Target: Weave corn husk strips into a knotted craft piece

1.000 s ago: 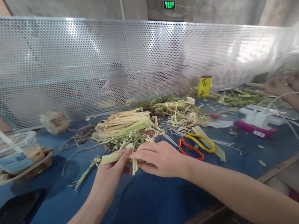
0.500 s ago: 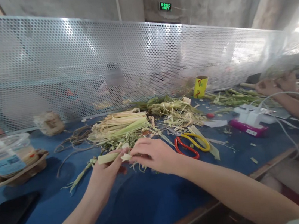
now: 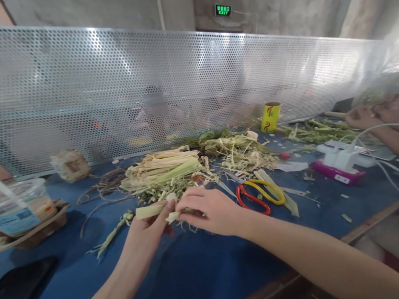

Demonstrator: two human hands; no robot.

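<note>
Over the near side of the blue table [image 3: 174, 275], my left hand [image 3: 153, 230] pinches a pale green strip of corn husk [image 3: 149, 211], its flat end sticking out to the left. My right hand [image 3: 211, 211] is closed at the strip's other end, fingertips against a small whitish folded bit. What lies under the right fingers is partly hidden. Just beyond my hands is a bundle of dry husks [image 3: 160, 168]. Scissors [image 3: 246, 182] with red and yellow handles lie right of my right hand. A knotted husk piece [image 3: 114, 234] lies to the left.
At left stand a plastic cup [image 3: 16, 211] in a cardboard holder and a black phone [image 3: 21, 294]. Brown cord [image 3: 102, 185] lies behind. A yellow roll [image 3: 270, 117] stands by the perforated screen [image 3: 182, 86]. Right are a purple-white power strip [image 3: 339, 172] and another person's hands [image 3: 375, 114].
The view has shifted slightly, so everything sits a little further right and lower. Both hands keep their grip on the husk, with only small finger movement.
</note>
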